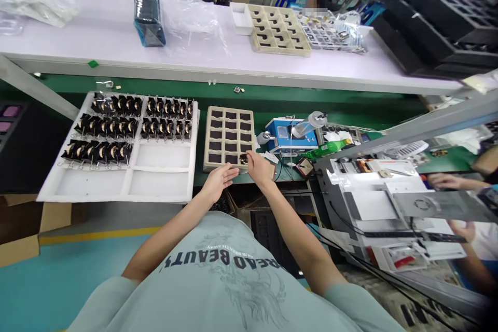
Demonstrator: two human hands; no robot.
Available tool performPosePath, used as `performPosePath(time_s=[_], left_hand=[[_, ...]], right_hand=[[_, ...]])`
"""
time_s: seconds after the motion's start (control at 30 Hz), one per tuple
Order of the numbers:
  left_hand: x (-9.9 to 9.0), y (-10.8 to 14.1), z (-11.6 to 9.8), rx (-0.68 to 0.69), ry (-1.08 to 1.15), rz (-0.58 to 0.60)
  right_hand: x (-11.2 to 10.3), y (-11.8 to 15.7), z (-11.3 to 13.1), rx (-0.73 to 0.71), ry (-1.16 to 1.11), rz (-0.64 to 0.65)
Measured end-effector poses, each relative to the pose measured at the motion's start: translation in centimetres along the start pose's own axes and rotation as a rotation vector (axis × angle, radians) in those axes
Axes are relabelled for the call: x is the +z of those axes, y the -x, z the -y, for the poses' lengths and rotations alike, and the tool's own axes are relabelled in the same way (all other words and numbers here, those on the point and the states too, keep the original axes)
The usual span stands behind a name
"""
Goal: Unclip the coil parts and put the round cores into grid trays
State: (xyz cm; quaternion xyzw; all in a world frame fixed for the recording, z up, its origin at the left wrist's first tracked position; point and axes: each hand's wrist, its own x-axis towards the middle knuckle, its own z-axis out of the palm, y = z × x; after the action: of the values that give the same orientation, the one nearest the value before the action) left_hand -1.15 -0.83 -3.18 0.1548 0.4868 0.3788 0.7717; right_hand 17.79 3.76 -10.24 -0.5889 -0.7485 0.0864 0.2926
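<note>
A beige compartment tray (224,132) lies on the green bench in front of me, its cells lined with dark pads. My right hand (257,168) is at the tray's near right corner, fingers pinched on a small dark part (244,158) over the corner cell. Whether the part touches the pad cannot be told. Beside the near edge, my left hand (221,181) has its fingers stretched out and holds nothing. To the left is a white tray (159,187) with rows of black clips (99,152) gripping round, pale-edged pieces.
Right of the beige tray stand a blue device (293,135), a clear cylinder (310,124) and a green bottle (329,149). A raised white shelf (109,36) crosses behind, bearing another beige tray (280,28) and black trays (439,26). A co-worker's hand (445,181) is at far right.
</note>
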Motion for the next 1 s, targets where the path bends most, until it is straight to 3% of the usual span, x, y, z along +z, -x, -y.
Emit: performPosePath(time_s=[0.13, 0.23, 0.3, 0.37, 0.43, 0.5, 0.57, 0.7, 0.83, 1.0], left_hand=[[-2.3, 2.0, 0.8, 0.143, -0.227, -0.003], [-6.1, 3.5, 1.7, 0.272, -0.360, -0.077], [-9.2, 4.3, 1.3, 0.391, -0.495, -0.193], [-12.5, 5.0, -0.3, 0.540, -0.738, -0.374], [-15.8, 5.4, -3.3, 0.659, -1.042, -0.611], [-18.8, 5.7, -7.0, 0.672, -1.270, -0.852], [-20.9, 5.6, -10.3, 0.587, -1.375, -1.023], [-22.0, 4.9, -13.7, 0.466, -1.442, -1.168], [-21.6, 4.2, -14.0, 0.404, -1.427, -1.276], [-21.7, 3.6, -14.8, 0.320, -1.446, -1.269]], right_hand=[[1.0, -3.6, -3.1, 0.067, 0.123, -0.019], [1.7, -4.0, -4.1, 0.033, 0.116, 0.011], [2.0, -3.3, -4.5, 0.001, 0.088, 0.026], [2.2, -2.2, -4.9, -0.023, 0.077, 0.019], [2.5, -1.3, -5.2, -0.045, 0.083, 0.004], [2.6, -0.8, -5.3, -0.066, 0.086, -0.008], [2.6, -0.7, -4.9, -0.071, 0.086, -0.014], [2.6, -1.0, -3.3, -0.001, 0.089, -0.006], [3.1, -2.1, -2.2, 0.138, 0.051, -0.030], [2.5, -2.3, -1.4, 0.240, -0.024, -0.092]])
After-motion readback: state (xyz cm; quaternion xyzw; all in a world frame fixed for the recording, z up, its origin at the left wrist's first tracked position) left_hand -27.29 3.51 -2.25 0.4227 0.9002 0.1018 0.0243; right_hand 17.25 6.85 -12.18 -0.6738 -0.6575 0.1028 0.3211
